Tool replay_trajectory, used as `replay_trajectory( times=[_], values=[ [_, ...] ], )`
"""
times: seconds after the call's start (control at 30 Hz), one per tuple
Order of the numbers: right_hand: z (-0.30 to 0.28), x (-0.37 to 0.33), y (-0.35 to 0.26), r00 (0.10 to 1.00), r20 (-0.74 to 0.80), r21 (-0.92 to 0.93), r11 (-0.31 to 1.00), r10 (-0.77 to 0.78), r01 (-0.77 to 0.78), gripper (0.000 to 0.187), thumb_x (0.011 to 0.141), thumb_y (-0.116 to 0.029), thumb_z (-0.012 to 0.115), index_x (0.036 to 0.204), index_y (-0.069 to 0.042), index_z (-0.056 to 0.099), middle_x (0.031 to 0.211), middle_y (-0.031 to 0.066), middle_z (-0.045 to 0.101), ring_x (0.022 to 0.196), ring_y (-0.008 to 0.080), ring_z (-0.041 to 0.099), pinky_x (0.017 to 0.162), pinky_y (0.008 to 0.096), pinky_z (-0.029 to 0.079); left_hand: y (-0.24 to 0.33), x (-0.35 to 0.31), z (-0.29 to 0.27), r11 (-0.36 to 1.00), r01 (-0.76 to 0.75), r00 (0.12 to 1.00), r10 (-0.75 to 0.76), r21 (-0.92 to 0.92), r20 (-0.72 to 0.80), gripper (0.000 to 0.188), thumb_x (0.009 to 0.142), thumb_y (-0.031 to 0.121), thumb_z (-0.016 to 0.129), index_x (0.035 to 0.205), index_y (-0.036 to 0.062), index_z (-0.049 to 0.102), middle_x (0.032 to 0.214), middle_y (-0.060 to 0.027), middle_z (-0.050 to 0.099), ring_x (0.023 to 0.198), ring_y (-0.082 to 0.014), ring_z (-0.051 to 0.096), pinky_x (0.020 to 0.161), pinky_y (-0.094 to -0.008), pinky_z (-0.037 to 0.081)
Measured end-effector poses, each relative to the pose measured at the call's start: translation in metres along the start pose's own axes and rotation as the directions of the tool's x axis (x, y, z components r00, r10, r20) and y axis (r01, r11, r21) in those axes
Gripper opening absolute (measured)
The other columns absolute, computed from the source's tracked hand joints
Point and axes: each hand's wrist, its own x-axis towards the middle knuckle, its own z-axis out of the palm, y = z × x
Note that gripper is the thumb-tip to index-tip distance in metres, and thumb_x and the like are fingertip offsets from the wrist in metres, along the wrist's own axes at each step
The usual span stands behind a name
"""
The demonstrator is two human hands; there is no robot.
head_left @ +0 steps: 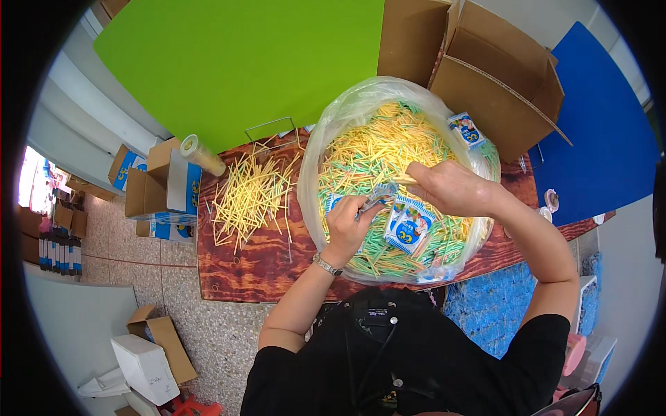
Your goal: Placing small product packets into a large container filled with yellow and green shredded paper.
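One small blue-and-white packet [379, 195] is pinched between thumb and fingers of the left hand [343, 227]. Right hand [458, 188], just beside it, grips a few pale yellow sticks [404, 179], ends directed at the packet; exact count cannot be told. Packet probably held tilted to turn its upper edge toward the sticks. Pose: left forearm comes up from below the grip, wrist nearly straight; right elbow bent outward, hand reaching across from the right, back of hand showing.

Beneath grip: clear plastic bag [361, 96], filled with loose coloured sticks, rim spread wide, presumably for easy access. Just below grip: printed packets [409, 225] resting on these sticks, likely kept within reach. Left of grip: heap of yellow sticks [251, 201] on the wood-patterned table [243, 279]. Farther, above right: cardboard box [489, 104].
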Motion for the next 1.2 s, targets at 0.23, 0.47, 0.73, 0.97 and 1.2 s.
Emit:
replay_trajectory(
  times=[0.23,0.47,0.73,0.97,1.2],
  values=[
    [-0.005,0.013,-0.008,0.996,0.086,-0.073,0.997,-0.027,0.033,0.020,0.092,-0.018,0.055,0.092,-0.001,0.045,0.066,0.0226,0.061,0.066,0.0433,0.062,0.058,0.0522,0.046,-0.002,0.000,-0.003,0.999,-0.049,0.998,0.050,0.011,-0.030,0.027,0.068,0.005,0.083,0.080,0.0004,0.059,0.069,-0.0094,0.057,0.058,-0.0224,0.055,0.052,-0.0315,0.041],
    [-0.017,0.020,-0.014,0.972,0.233,-0.190,0.981,0.012,0.034,0.018,0.091,-0.018,0.056,0.092,0.000,0.054,0.071,0.0207,0.064,0.072,0.0406,0.066,0.062,0.0506,0.049,-0.007,-0.001,-0.005,0.995,-0.102,0.995,0.102,0.025,-0.022,0.028,0.068,0.005,0.083,0.082,0.0007,0.060,0.072,-0.0103,0.060,0.061,-0.0239,0.057,0.053,-0.0326,0.044],
    [-0.029,0.044,-0.015,0.837,0.539,-0.280,0.957,0.096,0.071,0.022,0.091,-0.022,0.058,0.094,-0.001,0.059,0.076,0.0194,0.066,0.076,0.0383,0.065,0.069,0.0485,0.049,-0.006,0.006,-0.012,0.959,-0.272,0.962,0.270,0.075,0.042,0.028,0.066,-0.006,0.075,0.090,0.0009,0.062,0.080,-0.0115,0.065,0.071,-0.0276,0.063,0.061,-0.0342,0.050],
    [-0.024,0.050,-0.040,0.853,0.510,-0.383,0.917,0.106,0.115,0.023,0.089,-0.022,0.061,0.099,-0.002,0.062,0.084,0.0181,0.067,0.083,0.0364,0.066,0.072,0.0457,0.051,-0.008,0.001,-0.009,0.960,-0.270,0.962,0.266,0.075,0.059,0.031,0.067,-0.004,0.076,0.096,0.0004,0.065,0.085,-0.0113,0.066,0.076,-0.0275,0.065,0.065,-0.0341,0.052],
    [-0.021,0.022,-0.023,0.957,-0.171,-0.237,0.953,-0.233,0.189,0.057,0.084,-0.023,0.069,0.133,-0.009,0.045,0.100,0.0181,0.062,0.081,0.0351,0.066,0.069,0.0447,0.053,-0.007,-0.006,-0.015,0.989,0.071,0.995,-0.063,-0.126,0.072,0.030,0.071,0.012,0.083,0.094,0.0020,0.067,0.082,-0.0095,0.066,0.071,-0.0242,0.063,0.061,-0.0331,0.049]
  ],
)
